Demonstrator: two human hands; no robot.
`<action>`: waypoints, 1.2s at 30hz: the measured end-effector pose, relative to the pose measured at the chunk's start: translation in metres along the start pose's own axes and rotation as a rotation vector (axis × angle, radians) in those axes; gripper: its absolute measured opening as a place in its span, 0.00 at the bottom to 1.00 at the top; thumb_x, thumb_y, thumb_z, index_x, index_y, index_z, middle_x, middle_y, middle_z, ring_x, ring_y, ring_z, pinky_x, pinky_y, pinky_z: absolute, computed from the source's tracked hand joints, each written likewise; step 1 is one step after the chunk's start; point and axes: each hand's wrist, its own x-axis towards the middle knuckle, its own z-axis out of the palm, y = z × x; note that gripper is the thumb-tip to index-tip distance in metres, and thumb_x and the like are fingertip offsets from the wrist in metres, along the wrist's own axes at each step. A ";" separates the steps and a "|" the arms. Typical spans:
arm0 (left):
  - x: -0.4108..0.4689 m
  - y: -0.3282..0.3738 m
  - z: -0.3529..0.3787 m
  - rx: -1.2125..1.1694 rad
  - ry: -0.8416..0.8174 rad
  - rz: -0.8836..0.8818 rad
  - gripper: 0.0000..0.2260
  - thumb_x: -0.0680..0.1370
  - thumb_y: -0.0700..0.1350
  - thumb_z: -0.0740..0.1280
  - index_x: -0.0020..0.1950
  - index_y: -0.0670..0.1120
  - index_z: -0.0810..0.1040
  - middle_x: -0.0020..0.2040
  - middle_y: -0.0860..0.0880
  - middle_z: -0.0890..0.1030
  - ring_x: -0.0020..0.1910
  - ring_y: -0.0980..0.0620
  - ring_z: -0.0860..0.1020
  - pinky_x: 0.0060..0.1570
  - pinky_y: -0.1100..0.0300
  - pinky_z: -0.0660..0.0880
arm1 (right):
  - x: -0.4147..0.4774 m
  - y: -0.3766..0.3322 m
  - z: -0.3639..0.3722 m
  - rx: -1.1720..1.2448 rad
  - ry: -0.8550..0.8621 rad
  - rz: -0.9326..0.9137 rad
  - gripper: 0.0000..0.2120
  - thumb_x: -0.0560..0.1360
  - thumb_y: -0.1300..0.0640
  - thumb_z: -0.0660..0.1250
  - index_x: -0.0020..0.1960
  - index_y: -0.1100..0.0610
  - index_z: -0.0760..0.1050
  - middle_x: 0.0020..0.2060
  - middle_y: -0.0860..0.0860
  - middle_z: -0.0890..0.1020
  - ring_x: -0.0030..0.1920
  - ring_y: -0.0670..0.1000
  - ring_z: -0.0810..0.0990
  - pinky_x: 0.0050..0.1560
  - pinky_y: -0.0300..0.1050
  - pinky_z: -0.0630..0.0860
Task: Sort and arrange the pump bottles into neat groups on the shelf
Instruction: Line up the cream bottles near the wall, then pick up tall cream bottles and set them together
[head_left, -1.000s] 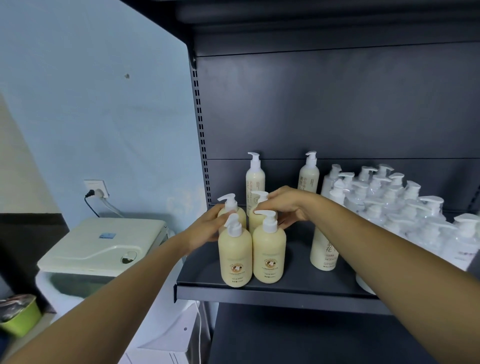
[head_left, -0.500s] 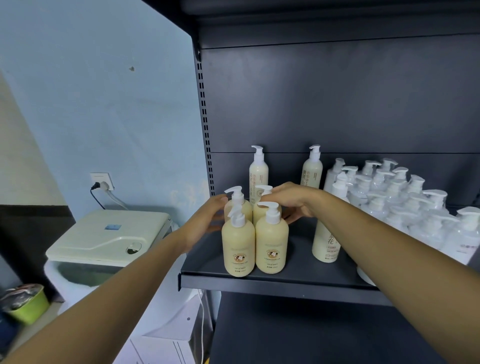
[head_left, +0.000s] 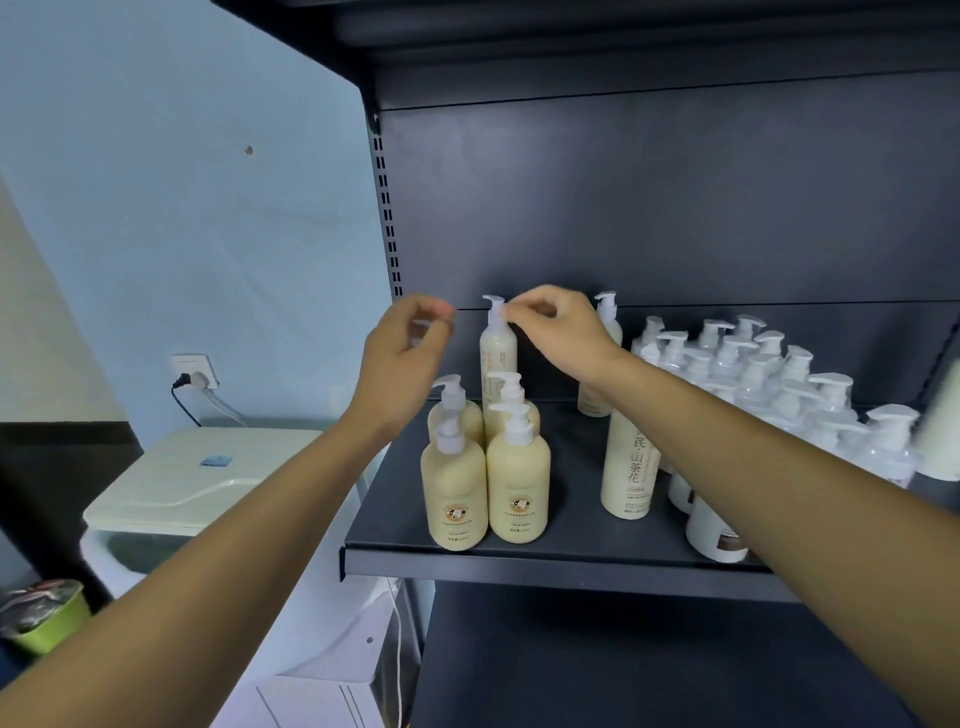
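Pinches the pump of the tall bottle (head_left: 497, 353) at the far left of the shelf (head_left: 566, 499) with the right hand (head_left: 558, 332). Holds the left hand (head_left: 408, 356) raised just left of it, fingers curled, blurred; cannot tell whether clamped on anything. Nearer, in a tight square: four yellow bottles (head_left: 518, 483). To the right, a lettered bottle (head_left: 629, 467), then massed clear bottles (head_left: 779, 384), all upright.
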 end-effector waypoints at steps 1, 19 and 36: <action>0.000 0.013 0.009 -0.013 -0.021 0.031 0.06 0.83 0.44 0.64 0.56 0.50 0.81 0.55 0.53 0.83 0.52 0.55 0.80 0.49 0.71 0.73 | -0.001 -0.006 -0.005 0.003 0.004 -0.034 0.11 0.78 0.46 0.72 0.56 0.50 0.86 0.52 0.42 0.87 0.56 0.43 0.84 0.63 0.43 0.79; -0.053 0.216 0.352 -0.341 -0.245 0.030 0.13 0.76 0.47 0.69 0.60 0.49 0.78 0.54 0.47 0.83 0.45 0.52 0.81 0.51 0.57 0.78 | -0.068 0.094 -0.372 -0.189 0.434 -0.128 0.08 0.76 0.58 0.73 0.54 0.50 0.81 0.51 0.46 0.85 0.49 0.45 0.82 0.60 0.46 0.79; -0.120 0.156 0.540 -0.119 -0.356 -0.257 0.24 0.81 0.38 0.67 0.76 0.48 0.69 0.71 0.49 0.72 0.66 0.51 0.76 0.61 0.64 0.74 | -0.099 0.302 -0.450 -0.212 0.231 0.299 0.38 0.70 0.48 0.82 0.73 0.54 0.68 0.66 0.52 0.75 0.64 0.52 0.77 0.66 0.49 0.76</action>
